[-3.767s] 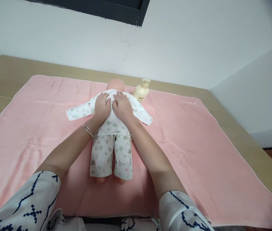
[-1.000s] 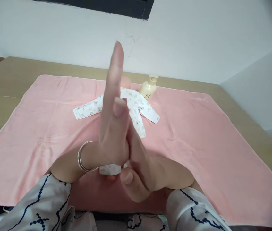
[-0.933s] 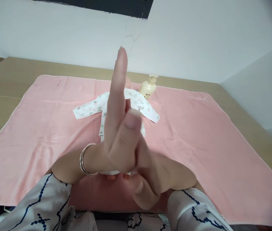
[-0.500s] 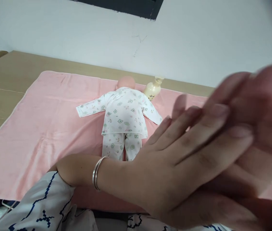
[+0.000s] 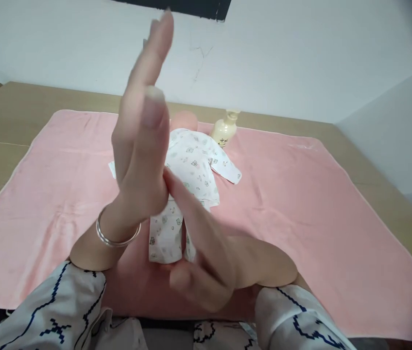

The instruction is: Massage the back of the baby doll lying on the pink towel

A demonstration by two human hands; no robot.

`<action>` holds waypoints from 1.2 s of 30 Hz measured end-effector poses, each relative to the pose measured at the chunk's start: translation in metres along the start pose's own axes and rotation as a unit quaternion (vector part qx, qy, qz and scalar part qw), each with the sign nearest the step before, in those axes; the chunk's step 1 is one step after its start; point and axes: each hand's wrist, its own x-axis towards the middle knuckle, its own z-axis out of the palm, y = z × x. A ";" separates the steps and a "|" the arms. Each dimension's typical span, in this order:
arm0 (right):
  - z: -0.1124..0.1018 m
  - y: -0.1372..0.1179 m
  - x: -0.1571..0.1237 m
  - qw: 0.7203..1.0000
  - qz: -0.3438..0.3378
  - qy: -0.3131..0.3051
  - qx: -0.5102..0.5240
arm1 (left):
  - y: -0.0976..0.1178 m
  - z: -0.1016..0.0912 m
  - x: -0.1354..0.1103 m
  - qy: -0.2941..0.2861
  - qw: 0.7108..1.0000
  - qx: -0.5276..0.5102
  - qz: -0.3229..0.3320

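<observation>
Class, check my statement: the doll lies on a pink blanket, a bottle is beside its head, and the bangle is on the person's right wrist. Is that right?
Not quite: the head view shows the bangle on the left wrist. The doll does lie on a pink blanket, with a bottle beside its head.

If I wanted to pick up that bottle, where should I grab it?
Probably round the wide body of the bottle, below its narrower top, coming from the right. The doll lies close on its left, with one sleeve reaching past its near side, so the right side looks easier to get fingers around.
</observation>
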 end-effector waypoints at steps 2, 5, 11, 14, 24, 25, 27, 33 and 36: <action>-0.015 0.006 0.013 0.997 -0.065 0.011 0.039 | -0.027 0.005 0.011 0.030 0.999 -0.018 0.010; -0.035 0.039 0.041 0.998 -0.006 0.055 0.024 | -0.078 0.015 0.022 0.020 0.998 0.002 -0.062; -0.033 0.130 0.083 0.970 0.061 -0.001 -0.233 | -0.182 0.036 0.018 0.012 0.975 0.110 -0.194; -0.032 0.154 0.087 0.958 0.048 -0.043 -0.279 | -0.202 0.041 0.008 0.021 0.980 0.110 -0.163; -0.022 0.169 0.082 0.873 0.240 0.085 -0.417 | -0.226 0.043 -0.003 0.031 0.974 0.190 -0.123; -0.015 0.164 0.080 0.860 0.246 0.087 -0.439 | -0.228 0.043 -0.004 0.031 0.973 0.193 -0.121; -0.008 0.157 0.079 0.859 0.215 0.063 -0.461 | -0.227 0.043 -0.005 0.030 0.973 0.196 -0.118; -0.045 0.182 0.088 0.930 0.084 -0.084 -0.348 | -0.223 0.044 -0.007 0.005 0.965 0.248 -0.090; -0.050 0.188 0.089 0.930 0.131 -0.016 -0.344 | -0.224 0.045 -0.007 0.002 0.963 0.253 -0.095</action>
